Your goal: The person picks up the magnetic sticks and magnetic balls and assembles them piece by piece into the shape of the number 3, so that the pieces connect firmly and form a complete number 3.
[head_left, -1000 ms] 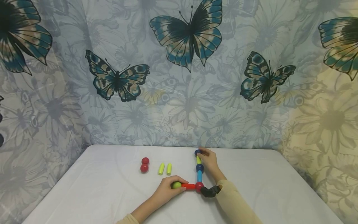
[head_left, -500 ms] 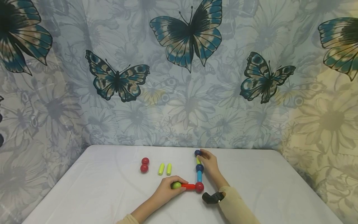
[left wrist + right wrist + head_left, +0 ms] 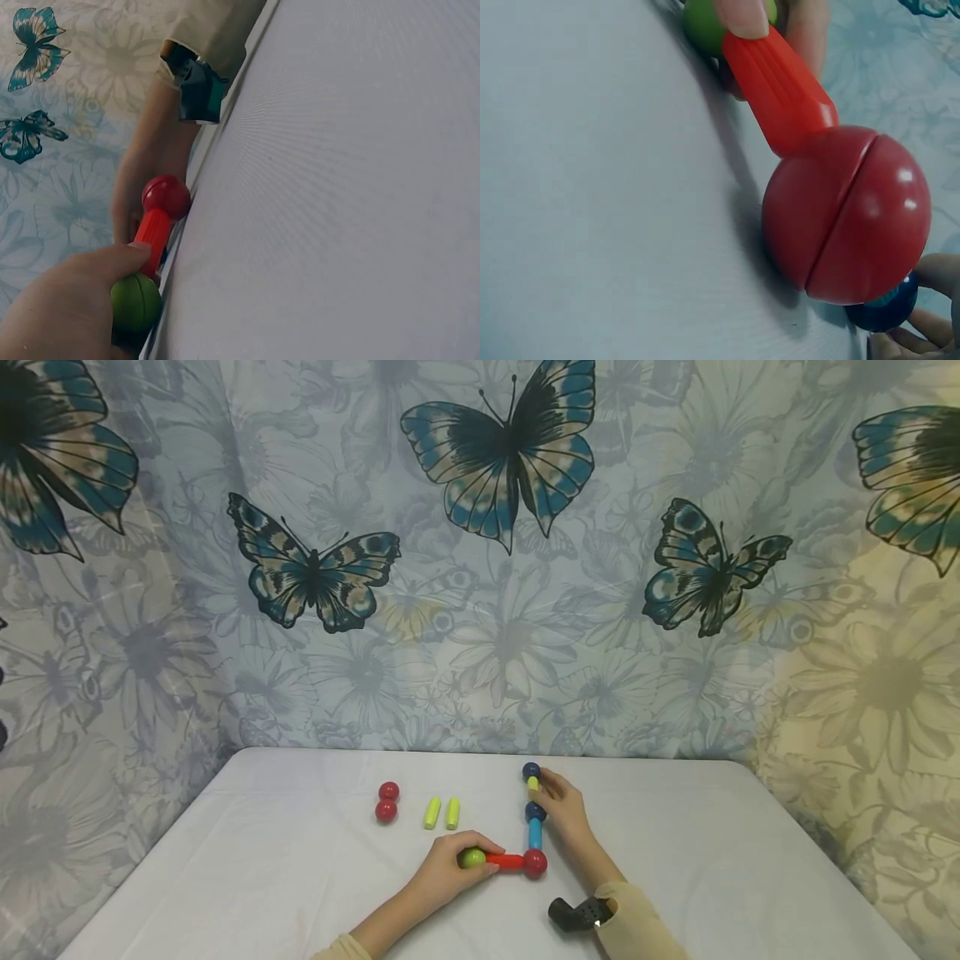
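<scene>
Ball-and-rod construction toy pieces are joined in an L on the table. My left hand grips the near arm's left end, with thumb and fingers round the green ball and the start of the red rod. A red ball forms the corner. From it a light blue rod runs away to a dark blue ball, a yellow-green rod and another dark blue ball. My right hand pinches the chain at the yellow-green rod, thumb overlapping the nearer dark blue ball.
Two red balls touch each other on the white table, left of the chain. Two loose yellow-green rods lie side by side between them and the chain. A black wrist camera hangs below the right sleeve. Butterfly-patterned cloth stands behind.
My right hand has slid from the far dark blue ball back toward me along the chain, its wrist camera coming nearer and leaving the red corner ball uncovered. My left hand holds still.
</scene>
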`<state>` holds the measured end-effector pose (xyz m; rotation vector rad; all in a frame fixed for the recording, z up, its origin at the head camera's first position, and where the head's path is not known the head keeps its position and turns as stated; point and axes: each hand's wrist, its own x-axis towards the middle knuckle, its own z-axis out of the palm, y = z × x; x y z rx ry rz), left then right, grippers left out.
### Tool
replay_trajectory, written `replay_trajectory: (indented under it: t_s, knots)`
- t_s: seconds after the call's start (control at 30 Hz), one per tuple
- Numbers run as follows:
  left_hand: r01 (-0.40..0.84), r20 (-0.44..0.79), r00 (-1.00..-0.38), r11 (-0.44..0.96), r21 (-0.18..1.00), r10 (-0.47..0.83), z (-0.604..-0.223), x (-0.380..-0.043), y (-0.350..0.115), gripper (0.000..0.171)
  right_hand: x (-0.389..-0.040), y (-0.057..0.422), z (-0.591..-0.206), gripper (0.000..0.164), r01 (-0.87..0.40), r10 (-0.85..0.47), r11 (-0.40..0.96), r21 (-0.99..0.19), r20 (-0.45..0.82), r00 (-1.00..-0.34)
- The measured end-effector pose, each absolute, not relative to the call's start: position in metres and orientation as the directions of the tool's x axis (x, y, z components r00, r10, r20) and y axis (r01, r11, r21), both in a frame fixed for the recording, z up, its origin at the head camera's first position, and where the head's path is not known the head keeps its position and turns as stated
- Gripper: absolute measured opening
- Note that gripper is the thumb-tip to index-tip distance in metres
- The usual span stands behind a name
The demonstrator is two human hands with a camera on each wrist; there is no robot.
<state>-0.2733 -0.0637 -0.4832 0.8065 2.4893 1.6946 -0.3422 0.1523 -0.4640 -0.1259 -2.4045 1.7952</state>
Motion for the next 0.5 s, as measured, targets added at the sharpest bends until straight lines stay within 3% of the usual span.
replay_trajectory:
  t_s: [0.5]
  knots:
    - [0.415,0.263,-0.860,0.298,0.860,0.437,-0.485,-0.274,-0.063,0.021,-0.327,0.149,-0.467,0.054,-0.040,0.101,0.271,-0.962,0.070,-0.992]
